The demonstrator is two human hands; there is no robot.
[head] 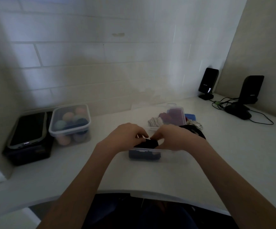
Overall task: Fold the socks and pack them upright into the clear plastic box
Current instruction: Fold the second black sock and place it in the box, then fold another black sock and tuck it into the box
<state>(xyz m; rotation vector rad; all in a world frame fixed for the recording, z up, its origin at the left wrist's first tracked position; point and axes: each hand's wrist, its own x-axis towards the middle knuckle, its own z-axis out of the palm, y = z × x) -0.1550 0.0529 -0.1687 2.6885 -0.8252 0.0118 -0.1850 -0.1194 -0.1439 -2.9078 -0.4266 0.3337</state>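
While our left hand point(127, 136) and right hand point(170, 137) pinch the dark folded sock point(146, 143) into the clear plastic box point(170, 157), a loosened grip may let it unroll and flop flat.

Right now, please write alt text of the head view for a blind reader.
Both hands, left and right, press a dark folded sock into a clear plastic box on a white desk. Loose socks lie behind it.

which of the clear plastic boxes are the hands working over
The nearest clear box, at the front of the desk: both hands press a dark sock into it. The other boxes stand untouched.
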